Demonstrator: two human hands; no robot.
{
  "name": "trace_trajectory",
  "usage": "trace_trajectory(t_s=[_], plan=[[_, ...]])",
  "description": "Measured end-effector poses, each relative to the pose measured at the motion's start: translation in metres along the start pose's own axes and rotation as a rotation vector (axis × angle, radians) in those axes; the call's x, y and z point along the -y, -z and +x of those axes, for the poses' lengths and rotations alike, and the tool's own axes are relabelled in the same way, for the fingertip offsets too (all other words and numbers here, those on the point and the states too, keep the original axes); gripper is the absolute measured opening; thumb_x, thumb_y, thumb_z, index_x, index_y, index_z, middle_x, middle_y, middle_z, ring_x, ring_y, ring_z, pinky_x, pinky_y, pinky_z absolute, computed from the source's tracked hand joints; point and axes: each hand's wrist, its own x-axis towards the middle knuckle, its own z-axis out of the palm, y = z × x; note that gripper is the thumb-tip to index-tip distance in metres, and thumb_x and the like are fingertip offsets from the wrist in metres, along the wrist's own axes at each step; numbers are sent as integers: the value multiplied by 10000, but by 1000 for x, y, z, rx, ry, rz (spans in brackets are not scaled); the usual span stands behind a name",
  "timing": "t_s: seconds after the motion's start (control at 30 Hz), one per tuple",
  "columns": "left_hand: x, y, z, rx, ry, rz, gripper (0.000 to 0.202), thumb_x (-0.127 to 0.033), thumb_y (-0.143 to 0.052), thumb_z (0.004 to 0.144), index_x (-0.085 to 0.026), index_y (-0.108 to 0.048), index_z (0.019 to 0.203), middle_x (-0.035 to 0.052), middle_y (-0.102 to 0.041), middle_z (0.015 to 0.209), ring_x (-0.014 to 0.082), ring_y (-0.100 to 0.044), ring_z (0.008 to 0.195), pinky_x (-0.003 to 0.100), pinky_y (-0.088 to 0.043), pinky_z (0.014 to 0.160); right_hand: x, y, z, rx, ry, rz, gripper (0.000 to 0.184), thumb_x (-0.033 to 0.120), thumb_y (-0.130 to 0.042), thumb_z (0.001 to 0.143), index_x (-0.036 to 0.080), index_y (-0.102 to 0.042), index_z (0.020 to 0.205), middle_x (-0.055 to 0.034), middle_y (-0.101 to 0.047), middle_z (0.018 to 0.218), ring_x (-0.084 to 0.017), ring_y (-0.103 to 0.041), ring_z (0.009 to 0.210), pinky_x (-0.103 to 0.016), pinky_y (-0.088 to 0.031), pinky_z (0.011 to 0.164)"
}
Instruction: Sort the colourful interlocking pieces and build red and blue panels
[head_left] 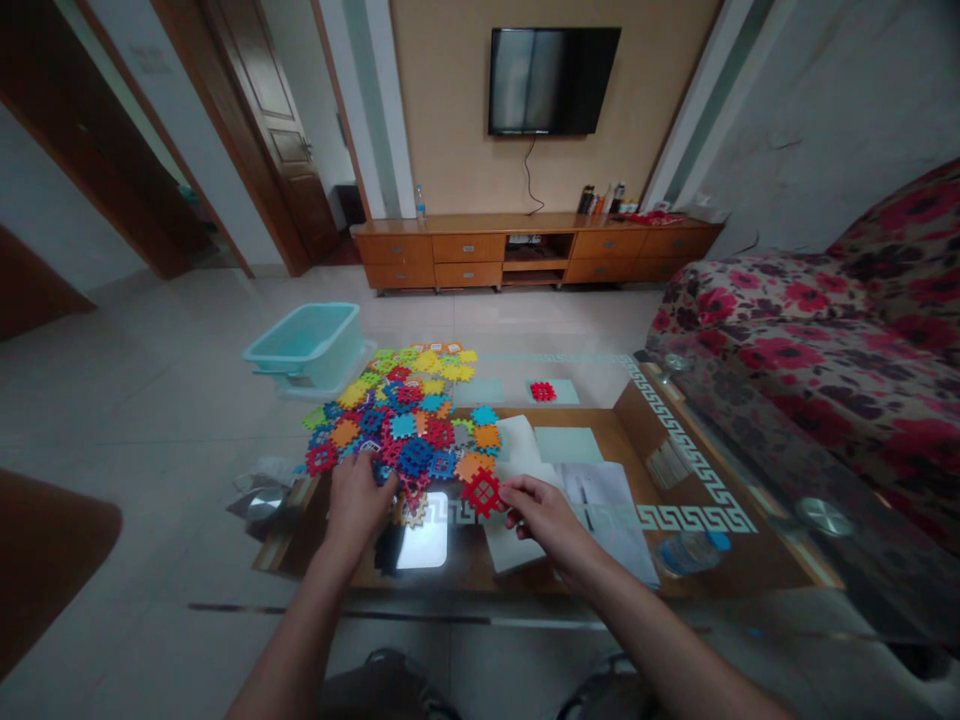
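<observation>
A flat mat of several interlocked plastic tiles (409, 410) in red, blue, orange, yellow and green lies on the glass coffee table (675, 440). My left hand (356, 500) rests on the mat's near left edge, fingers curled down over the blue and red tiles. My right hand (544, 515) pinches a red square tile (481, 492) at the mat's near right corner. Whether that tile is joined to the mat I cannot tell. A single red tile (542, 391) lies apart, farther back on the glass.
A light blue plastic tub (307, 342) sits at the table's far left. Papers (600, 490) and a water bottle (690, 550) lie on the shelf under the glass. A floral sofa (825, 330) stands to the right, a TV cabinet (525, 250) at the far wall.
</observation>
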Motion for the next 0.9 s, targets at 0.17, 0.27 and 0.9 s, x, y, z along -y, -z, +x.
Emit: trace_trajectory(t_s=[0.17,0.27,0.9], plan=[[-2,0,3,-21,34,56,383,-400,-537,826,-113,-628,1061,149,-639,1004,310,-583,995,380,-433,907,1,1,0,-1,7,2,329,479,-721,704,188,-625,825,-12,-657,751,-110,-539,582,-222,-339,493],[-2,1,4,-19,37,57,404,-434,-541,823,-114,-636,1052,143,-640,983,312,-580,987,379,-432,904,1,1,0,1,7,8,315,458,-712,702,182,-623,825,-11,-653,748,-106,-535,576,-219,-333,492],[-8,1,5,26,0,62,400,-440,-477,867,-114,-670,997,142,-628,952,297,-578,963,380,-420,897,1,-1,-1,14,22,-13,281,445,-683,714,186,-617,799,-11,-633,745,-112,-527,578,-228,-345,493]])
